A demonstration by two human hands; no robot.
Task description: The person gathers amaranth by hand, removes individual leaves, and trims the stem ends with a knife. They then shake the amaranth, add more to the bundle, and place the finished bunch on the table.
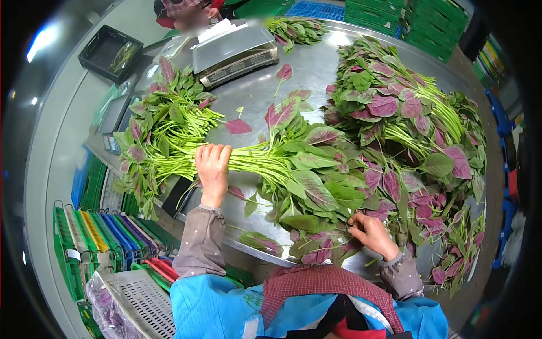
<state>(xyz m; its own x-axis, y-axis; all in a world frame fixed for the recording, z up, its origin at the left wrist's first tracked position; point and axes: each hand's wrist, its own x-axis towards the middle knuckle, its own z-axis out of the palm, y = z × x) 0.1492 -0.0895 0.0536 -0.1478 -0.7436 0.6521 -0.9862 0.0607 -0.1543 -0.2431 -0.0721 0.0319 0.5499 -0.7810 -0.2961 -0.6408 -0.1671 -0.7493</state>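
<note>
My left hand is closed around the pale green stems of a long bunch of red-and-green amaranth lying across the steel table. Its leafy end fans out to the left. My right hand pinches stems among loose amaranth leaves near the table's front edge. A large heap of the same greens fills the right side of the table.
A weighing scale stands at the far side, with another person behind it. A black crate sits far left. Green crates are stacked at the back right. Coloured dividers and a white basket lie at lower left.
</note>
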